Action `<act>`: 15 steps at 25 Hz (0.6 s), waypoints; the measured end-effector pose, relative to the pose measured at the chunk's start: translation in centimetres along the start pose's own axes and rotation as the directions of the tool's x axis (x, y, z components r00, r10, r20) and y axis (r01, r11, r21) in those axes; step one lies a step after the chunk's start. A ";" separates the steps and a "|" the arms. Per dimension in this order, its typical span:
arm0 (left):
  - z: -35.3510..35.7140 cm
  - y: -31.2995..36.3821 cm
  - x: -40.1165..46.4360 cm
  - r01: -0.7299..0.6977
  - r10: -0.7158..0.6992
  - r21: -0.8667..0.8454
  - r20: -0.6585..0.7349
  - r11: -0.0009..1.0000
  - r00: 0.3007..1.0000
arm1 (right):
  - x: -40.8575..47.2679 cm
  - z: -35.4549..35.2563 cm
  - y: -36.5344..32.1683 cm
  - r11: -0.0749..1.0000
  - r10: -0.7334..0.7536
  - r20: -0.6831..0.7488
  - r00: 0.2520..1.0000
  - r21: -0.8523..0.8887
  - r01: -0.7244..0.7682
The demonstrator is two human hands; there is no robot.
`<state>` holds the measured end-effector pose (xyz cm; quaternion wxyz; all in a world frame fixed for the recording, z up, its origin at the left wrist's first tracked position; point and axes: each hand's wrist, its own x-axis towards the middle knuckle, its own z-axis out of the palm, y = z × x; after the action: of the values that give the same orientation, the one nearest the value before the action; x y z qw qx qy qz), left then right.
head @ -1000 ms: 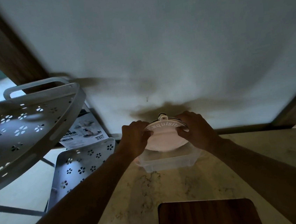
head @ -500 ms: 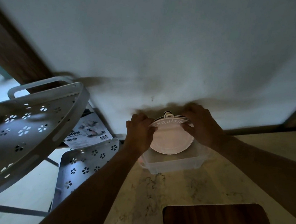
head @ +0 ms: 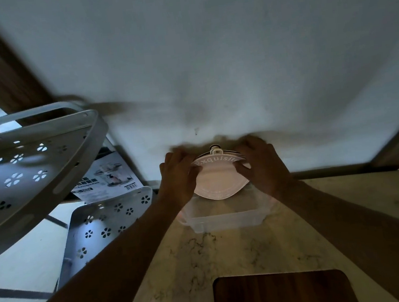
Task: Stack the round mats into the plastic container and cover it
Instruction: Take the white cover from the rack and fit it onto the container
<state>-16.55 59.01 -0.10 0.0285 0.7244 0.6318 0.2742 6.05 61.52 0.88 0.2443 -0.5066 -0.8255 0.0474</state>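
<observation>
A clear plastic container [head: 221, 219] stands on the marble counter close to the wall. Above its opening I hold a stack of pale pink round mats [head: 220, 182], tilted, with the word "Exquisite" along the top edge and a small hanging loop at the top. My left hand [head: 179, 177] grips the stack's left edge and my right hand [head: 261, 166] grips its right edge. The lower edge of the mats dips toward the container's mouth. No lid is in sight.
A white perforated metal rack [head: 23, 174] with a lower shelf [head: 107, 222] stands to the left, beside a printed cardboard box [head: 107, 177]. A dark wooden board [head: 282, 294] lies at the counter's near edge. The white wall [head: 209, 63] is right behind the container.
Both hands with the mats have shifted slightly farther toward the wall and the stack has tipped more upright over the container. The view has also drifted a little.
</observation>
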 end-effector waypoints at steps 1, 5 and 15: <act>0.1 0.1 0.0 0.007 -0.007 -0.013 -0.008 1.000 1.000 | -0.1 0.1 0.0 1.000 0.003 -0.009 1.000 0.005 -0.003; 0.6 0.2 0.2 0.027 -0.028 -0.059 -0.009 0.998 1.000 | -0.4 0.0 0.3 1.000 0.016 -0.027 1.000 0.008 -0.016; 1.2 1.4 0.6 -0.020 0.018 -0.069 -0.034 0.997 0.999 | -0.9 -0.3 1.6 0.999 0.025 -0.050 0.998 -0.021 -0.026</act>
<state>-14.68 59.66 -0.38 0.0402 0.7243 0.6154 0.3083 7.86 61.52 0.35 0.2589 -0.5208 -0.8130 0.0289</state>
